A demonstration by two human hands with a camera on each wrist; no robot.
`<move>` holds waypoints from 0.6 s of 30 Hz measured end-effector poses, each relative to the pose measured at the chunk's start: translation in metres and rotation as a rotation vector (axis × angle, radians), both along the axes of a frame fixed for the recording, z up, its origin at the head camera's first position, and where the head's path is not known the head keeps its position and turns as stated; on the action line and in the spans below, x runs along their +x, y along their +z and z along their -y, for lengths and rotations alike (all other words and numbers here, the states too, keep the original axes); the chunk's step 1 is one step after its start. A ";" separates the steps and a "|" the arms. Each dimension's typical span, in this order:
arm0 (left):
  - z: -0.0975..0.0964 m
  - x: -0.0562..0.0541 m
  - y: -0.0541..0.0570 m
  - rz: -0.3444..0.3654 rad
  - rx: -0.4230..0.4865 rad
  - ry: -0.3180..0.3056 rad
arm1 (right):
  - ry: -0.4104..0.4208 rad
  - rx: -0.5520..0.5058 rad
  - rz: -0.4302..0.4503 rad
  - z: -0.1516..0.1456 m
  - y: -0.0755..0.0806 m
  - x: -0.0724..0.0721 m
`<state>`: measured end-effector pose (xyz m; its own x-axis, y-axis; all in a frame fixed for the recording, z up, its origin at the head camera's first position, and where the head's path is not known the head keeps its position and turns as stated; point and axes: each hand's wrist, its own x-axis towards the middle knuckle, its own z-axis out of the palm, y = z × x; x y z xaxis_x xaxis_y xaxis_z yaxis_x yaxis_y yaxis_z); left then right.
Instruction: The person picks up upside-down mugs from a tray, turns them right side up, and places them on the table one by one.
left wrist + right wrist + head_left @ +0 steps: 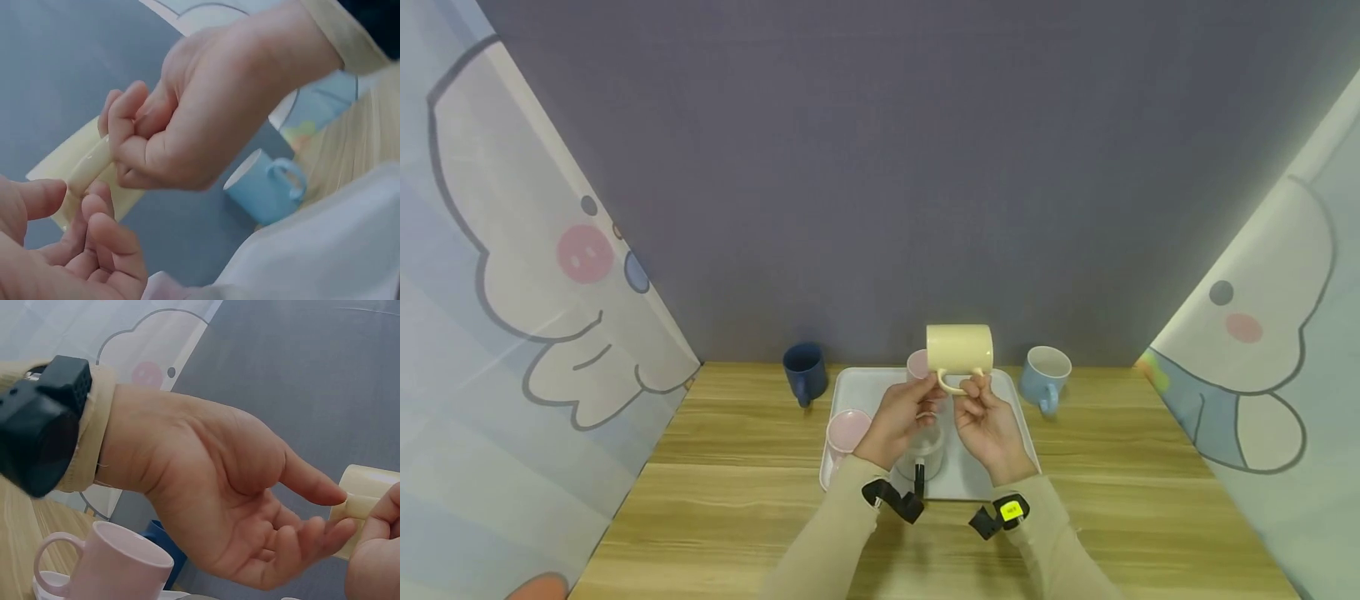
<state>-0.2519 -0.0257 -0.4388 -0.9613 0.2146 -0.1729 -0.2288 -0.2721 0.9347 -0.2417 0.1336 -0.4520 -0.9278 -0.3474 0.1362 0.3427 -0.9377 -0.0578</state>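
Observation:
A pale yellow mug (959, 348) is held up on its side over the white tray, its handle (90, 167) toward me. My left hand (904, 417) pinches the left end of that handle between thumb and fingertips. At the handle's other end, the curled fingers of my right hand (988, 429) grip it. The right wrist view shows the left thumb (315, 486) laid along the handle, with the right hand (379, 556) partly cut off by the frame edge. Below the hands, a pale translucent-looking cup (925, 458) on the tray is partly hidden.
The white tray (966, 479) lies on the wooden table (715, 500). A pink mug (850, 431) stands at its left, and another pink mug (916, 364) is behind my hands. Outside the tray are a dark blue mug (803, 371) and a light blue mug (1045, 377). A grey wall (880, 183) rises behind.

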 end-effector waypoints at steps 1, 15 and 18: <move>0.000 0.000 -0.001 0.011 0.031 -0.017 | 0.001 0.001 -0.002 0.000 0.000 0.000; -0.003 -0.001 -0.008 0.181 0.535 -0.182 | 0.071 0.085 -0.148 0.002 -0.007 0.003; -0.003 0.001 -0.008 0.134 0.548 -0.198 | 0.075 0.112 -0.160 0.001 -0.006 0.003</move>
